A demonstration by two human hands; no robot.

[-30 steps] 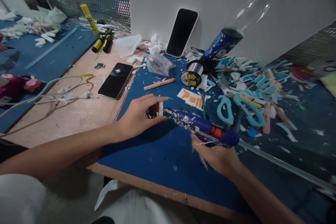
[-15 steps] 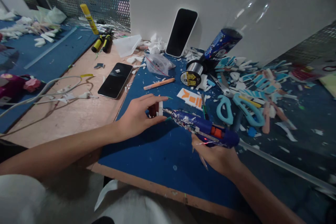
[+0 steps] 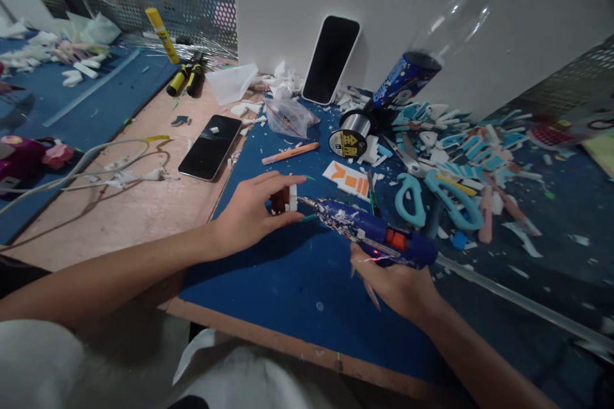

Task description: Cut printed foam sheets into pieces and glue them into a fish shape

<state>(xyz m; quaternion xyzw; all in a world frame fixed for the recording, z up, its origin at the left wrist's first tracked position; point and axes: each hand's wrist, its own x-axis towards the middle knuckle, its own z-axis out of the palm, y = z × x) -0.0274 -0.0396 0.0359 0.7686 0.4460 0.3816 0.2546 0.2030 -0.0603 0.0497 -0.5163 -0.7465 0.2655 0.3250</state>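
Observation:
Between the thumb and fingers of my left hand [image 3: 249,208] is a small white and dark-red piece [image 3: 292,198], its white face turned to the right. My fingers hide part of it. My right hand [image 3: 396,284] is wrapped round the handle of a blue hot glue gun [image 3: 364,227], whose barrel is speckled with white bits. Its metal nozzle points left and ends close to the white face; whether they touch I cannot tell. A small red light glows on the gun's side. A long clear glue stick [image 3: 518,303] runs from its rear toward the lower right.
Beyond my hands lie an orange stick [image 3: 290,153], a white card with orange shapes [image 3: 348,180], a wire spool [image 3: 352,134] and blue-handled scissors [image 3: 434,201]. One phone [image 3: 211,147] lies flat; another phone [image 3: 332,59] leans on the wall. A tilted plastic bottle [image 3: 407,77] stands behind foam scraps.
The glue gun's nozzle has shifted very slightly to the right of the white face. Both hands otherwise keep their places and grips.

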